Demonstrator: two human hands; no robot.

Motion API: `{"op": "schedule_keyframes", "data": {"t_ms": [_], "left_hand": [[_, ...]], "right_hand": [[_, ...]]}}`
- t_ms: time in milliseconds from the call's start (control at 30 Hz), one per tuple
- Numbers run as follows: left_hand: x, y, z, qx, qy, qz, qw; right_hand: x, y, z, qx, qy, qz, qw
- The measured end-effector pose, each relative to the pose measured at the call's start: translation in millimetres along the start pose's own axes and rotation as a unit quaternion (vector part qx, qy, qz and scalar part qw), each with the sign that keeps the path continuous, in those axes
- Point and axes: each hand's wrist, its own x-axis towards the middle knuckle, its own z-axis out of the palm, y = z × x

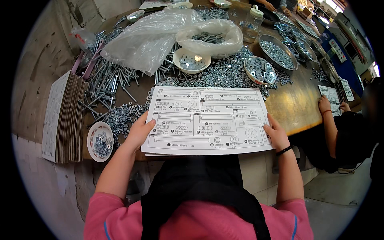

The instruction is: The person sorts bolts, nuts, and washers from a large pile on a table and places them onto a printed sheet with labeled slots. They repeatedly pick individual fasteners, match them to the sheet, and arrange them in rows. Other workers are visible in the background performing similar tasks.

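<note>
Between my two hands I hold a white printed card [224, 136] over the near edge of the table. It shows line drawings of bolts, nuts and washers in boxed sections. My left hand [140, 132] grips its left edge, thumb on top and fingers hidden underneath. At the right edge, my right hand [277, 134] holds it the same way, with a dark bracelet at the wrist. A thin second layer peeks out below the card's lower left edge. Loose nuts [121, 120] and a bowl of small hardware [91, 138] lie beside my left hand.
Long bolts [120, 76] are heaped at left, near upright brown cardboard sheets [72, 120]. Beyond the card are a clear plastic bag [140, 38], an open bag of bolts [230, 42], washer bowls [178, 64] and a metal tray [295, 65]. A co-worker's hand [325, 106] is at right.
</note>
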Motion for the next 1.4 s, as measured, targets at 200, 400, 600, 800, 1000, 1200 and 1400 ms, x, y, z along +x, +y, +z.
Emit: {"op": "schedule_keyframes", "data": {"t_ms": [200,400,600,800,1000,1200,1400], "left_hand": [[-46.2,-6.7,6.5,0.059,0.018,0.016,0.998],[-16.6,-12.1,1.7,0.013,-0.010,0.030,0.999],[-31.6,-8.0,6.7,0.014,0.015,0.056,0.998],[-42.6,-15.2,-1.1,0.126,0.015,0.061,0.990],[-41.0,-47.2,12.6,0.030,0.017,0.053,0.998],[-7.7,-33.9,7.3,0.045,0.000,0.045,0.998],[-23.3,-4.3,11.1,0.427,0.018,-0.022,0.904]], "right_hand": [[-46.3,35.1,-3.2,0.007,0.009,-0.052,0.999],[-30.4,16.4,-5.6,0.074,-0.017,-0.044,0.996],[-48.7,17.6,-5.0,-0.034,0.039,-0.061,0.997],[-59.1,20.8,-6.6,0.008,0.016,-0.073,0.997],[-53.2,55.4,-8.0,-0.014,0.035,-0.057,0.998],[-15.1,54.5,-10.0,0.018,0.030,-0.044,0.998],[-25.9,24.0,-1.3,-0.373,0.071,-0.010,0.925]]}}
